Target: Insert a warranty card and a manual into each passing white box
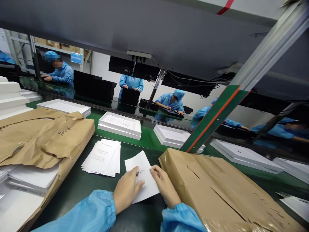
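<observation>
On the dark green worktop (pixel 79 187), between a fanned stack of white leaflets (pixel 103 157) and a brown paper-wrapped parcel (pixel 217 190), left hand (pixel 126 190) and right hand (pixel 165 186) press flat, loosely spread fingers on a white paper sheet (pixel 143 167).

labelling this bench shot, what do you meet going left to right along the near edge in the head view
torn brown paper wrapper → stack of white leaflets → left hand → white sheet → right hand → taped brown paper parcel
</observation>
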Motion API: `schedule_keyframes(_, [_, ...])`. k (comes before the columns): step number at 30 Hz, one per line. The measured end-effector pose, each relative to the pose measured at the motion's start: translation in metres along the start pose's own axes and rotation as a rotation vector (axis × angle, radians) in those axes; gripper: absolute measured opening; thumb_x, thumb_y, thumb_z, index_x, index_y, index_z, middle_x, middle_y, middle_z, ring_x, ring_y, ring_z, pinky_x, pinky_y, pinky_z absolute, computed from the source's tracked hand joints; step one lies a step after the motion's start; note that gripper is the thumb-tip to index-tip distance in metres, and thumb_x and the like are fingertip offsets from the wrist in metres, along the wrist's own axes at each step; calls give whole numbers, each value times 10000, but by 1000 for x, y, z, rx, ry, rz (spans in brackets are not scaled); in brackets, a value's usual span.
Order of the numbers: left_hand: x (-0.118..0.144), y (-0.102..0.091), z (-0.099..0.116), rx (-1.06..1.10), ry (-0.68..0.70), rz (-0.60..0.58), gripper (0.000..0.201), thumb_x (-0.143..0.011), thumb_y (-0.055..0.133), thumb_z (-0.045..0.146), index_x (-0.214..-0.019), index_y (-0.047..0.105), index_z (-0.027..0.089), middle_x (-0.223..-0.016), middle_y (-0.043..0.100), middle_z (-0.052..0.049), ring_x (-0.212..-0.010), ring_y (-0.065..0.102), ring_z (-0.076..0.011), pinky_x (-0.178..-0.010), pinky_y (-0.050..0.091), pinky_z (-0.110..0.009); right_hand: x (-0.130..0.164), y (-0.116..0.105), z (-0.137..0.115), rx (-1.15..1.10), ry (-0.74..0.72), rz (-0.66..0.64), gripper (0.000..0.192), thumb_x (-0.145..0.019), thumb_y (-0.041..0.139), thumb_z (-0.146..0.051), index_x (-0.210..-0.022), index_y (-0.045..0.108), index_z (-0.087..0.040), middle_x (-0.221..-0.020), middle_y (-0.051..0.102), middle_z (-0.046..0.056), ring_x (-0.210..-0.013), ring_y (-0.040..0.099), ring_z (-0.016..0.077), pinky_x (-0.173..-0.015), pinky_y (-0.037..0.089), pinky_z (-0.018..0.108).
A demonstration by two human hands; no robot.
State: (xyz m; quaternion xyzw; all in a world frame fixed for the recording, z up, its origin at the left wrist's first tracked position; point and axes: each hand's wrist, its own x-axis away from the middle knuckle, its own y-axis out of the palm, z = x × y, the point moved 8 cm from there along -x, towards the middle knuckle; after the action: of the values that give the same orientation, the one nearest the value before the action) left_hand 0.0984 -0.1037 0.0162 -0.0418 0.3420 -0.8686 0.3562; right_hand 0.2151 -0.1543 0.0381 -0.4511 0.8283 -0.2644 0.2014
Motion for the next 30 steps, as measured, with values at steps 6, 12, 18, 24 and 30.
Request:
schedule_keyframes(6, [-6, -9, 4, 161, -89, 0, 419, -735, 305, 472, -985, 442, 165, -959, 566, -101, -879, 522, -220, -746, 368, -312, 13, 35, -15, -667, 92, -212, 265, -709, 446, -464, -672, 421, -203, -648, 500, -34, -558, 457, 105, -488, 341, 196])
schedule_keyframes(12, [-17, -15, -10, 590, -212, -126, 346, -674, 433, 437, -861, 436, 146, -747, 582, -62, -702, 572, -181, -606, 435, -289, 18, 49, -27, -764, 85, -266, 250, -691, 498, -439, -800, 466, -216, -903, 505, 14, -775, 497, 152, -588, 395, 240])
schedule_keyframes(18, [-12, -1, -6, 895, -272, -201, 297, -665, 491, 333, -876, 458, 127, -665, 554, -25, -621, 566, -130, -600, 444, -273, 14, 42, -11, -884, 169, -296, 275, -732, 401, -477, -835, 464, -230, -956, 472, 31, -849, 491, 184, -649, 409, 327])
schedule_keyframes(24, [-4, 2, -8, 1106, -286, -233, 361, -652, 536, 317, -960, 481, 137, -785, 589, -56, -695, 570, -113, -634, 424, -223, 16, 50, -10, -761, 132, -355, 325, -639, 572, -406, -885, 441, -237, -1002, 462, 37, -858, 489, 186, -630, 413, 298])
schedule_keyframes(30, [-2, 6, -8, 1169, -259, -227, 358, -646, 481, 168, -1003, 466, 133, -786, 604, -58, -708, 578, -134, -697, 429, -276, 18, 50, -11, -738, 121, -388, 407, -605, 602, -392, -944, 440, -235, -1056, 458, 54, -880, 485, 196, -594, 409, 275])
